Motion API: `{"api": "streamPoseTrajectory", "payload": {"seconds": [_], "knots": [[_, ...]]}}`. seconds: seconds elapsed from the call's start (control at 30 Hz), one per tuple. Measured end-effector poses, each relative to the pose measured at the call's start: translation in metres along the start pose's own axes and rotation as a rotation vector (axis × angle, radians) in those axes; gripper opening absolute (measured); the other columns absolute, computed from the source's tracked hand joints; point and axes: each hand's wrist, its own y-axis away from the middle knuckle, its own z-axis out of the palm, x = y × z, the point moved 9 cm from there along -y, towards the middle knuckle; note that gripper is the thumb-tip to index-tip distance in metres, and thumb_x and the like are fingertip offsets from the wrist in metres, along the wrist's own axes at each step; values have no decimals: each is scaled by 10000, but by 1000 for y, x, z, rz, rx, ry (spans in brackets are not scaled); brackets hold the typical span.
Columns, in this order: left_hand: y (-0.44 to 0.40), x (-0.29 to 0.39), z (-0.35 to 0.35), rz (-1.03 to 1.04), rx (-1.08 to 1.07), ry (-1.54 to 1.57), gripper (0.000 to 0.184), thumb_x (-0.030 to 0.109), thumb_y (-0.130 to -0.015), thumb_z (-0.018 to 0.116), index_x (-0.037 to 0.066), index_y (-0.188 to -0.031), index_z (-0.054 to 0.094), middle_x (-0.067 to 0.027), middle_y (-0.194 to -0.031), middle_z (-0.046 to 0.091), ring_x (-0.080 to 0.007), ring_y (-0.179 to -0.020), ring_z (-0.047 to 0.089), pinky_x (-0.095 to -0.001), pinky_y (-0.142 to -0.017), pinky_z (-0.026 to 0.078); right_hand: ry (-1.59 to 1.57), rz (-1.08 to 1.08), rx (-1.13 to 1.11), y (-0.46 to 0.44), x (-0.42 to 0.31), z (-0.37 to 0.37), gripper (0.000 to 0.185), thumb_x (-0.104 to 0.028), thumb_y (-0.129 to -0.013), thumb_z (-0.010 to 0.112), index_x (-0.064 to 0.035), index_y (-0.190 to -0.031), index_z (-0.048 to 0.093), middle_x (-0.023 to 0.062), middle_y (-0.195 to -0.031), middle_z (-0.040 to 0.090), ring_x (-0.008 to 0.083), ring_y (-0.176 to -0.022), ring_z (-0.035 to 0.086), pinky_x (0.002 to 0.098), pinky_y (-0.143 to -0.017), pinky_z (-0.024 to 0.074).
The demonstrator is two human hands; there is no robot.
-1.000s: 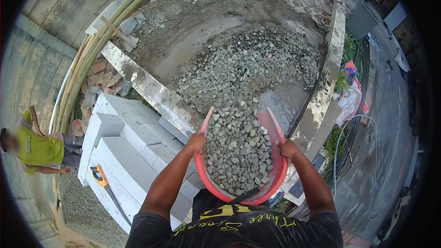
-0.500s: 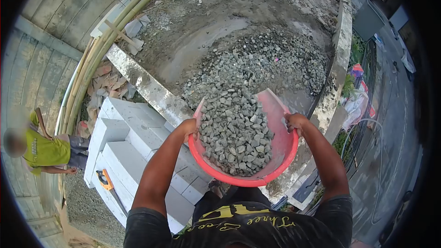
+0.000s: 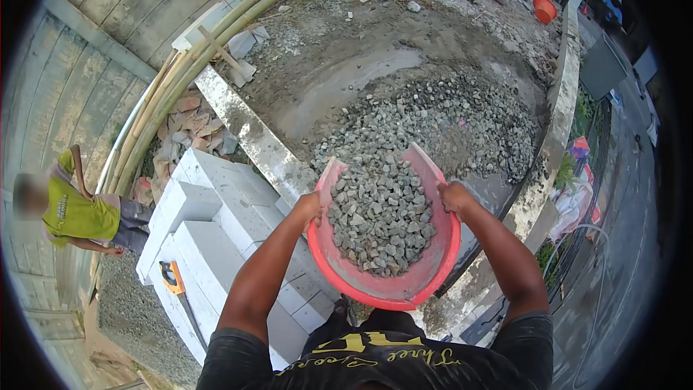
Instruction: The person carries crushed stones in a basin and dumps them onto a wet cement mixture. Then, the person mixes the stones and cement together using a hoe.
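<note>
Outdoors, at the near edge of a gravel heap (image 3: 433,112) on wet ground (image 3: 346,94), held up a red tub (image 3: 361,296) of grey stones (image 3: 382,217), its gap toward the heap. Clenched the left hand (image 3: 309,208) and right hand (image 3: 455,198) around opposite sides. Had white blocks (image 3: 216,245) bearing a saw (image 3: 173,279) to the left, near a person (image 3: 85,208) in yellow-green.

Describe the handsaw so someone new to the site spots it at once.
Find the stack of white blocks between the red tub and the person in yellow-green. The handsaw lies on top, near the edge on that person's side. Its orange-and-black handle stands out against the pale blocks.
</note>
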Motion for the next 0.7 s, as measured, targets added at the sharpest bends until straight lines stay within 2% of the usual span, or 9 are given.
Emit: {"api": "streamPoseTrajectory", "payload": {"seconds": [0.07,0.13,0.2,0.37,0.43,0.53,0.63,0.7], "knots": [[0,30,-18,3,-1,90,332,313,-924,369,15,-821,473,-36,-545,393,-152,-381,322,-305,-362,307,-123,24,-42,-3,-53,-2,391,-323,-906,496,2,-692,534,54,-568,468,186,-426,397,363,-414,326],[-47,46,-42,32,-165,135,286,291,-899,360,32,-829,459,-40,-543,390,-154,-385,321,-305,-366,306,-179,16,-75,-39,-82,-12,359,-297,-917,469,-31,-682,524,43,-573,463,174,-432,389,343,-408,314],[-47,62,-47,43,-111,183,271,278,-884,364,39,-799,459,-42,-540,390,-159,-383,323,-310,-367,308,-183,8,-84,-59,-95,-16,350,-291,-920,462,-42,-681,522,38,-573,460,170,-432,389,338,-407,316],[-47,43,-37,64,-21,147,301,274,-874,358,42,-719,472,-47,-529,390,-177,-377,340,-315,-364,311,-210,-4,-115,-67,-66,9,342,-308,-913,471,-62,-681,521,32,-575,456,157,-431,393,328,-405,324],[-46,31,-37,107,74,93,379,308,-906,342,33,-686,481,-53,-523,397,-183,-376,361,-317,-360,316,-169,17,-77,-65,-34,17,352,-318,-907,479,-57,-673,511,33,-558,448,156,-426,394,323,-404,326],[-37,6,-34,88,118,65,445,354,-937,322,10,-713,495,-66,-526,412,-191,-377,375,-335,-354,328,-272,67,-58,-42,2,25,276,-243,-858,508,-85,-637,455,2,-531,391,127,-397,334,281,-362,280],[-28,-22,-29,-1,88,85,474,387,-951,319,6,-731,495,-71,-532,424,-190,-379,380,-341,-348,333,-298,74,-15,-15,25,23,280,-264,-875,506,-94,-659,453,-15,-519,369,118,-398,322,275,-370,277],[-11,-27,-24,18,94,52,467,390,-951,324,6,-748,497,-66,-534,425,-185,-381,381,-335,-346,334,-339,102,-59,5,46,23,278,-286,-887,511,-104,-684,455,-27,-527,369,107,-402,325,262,-374,272]]}}
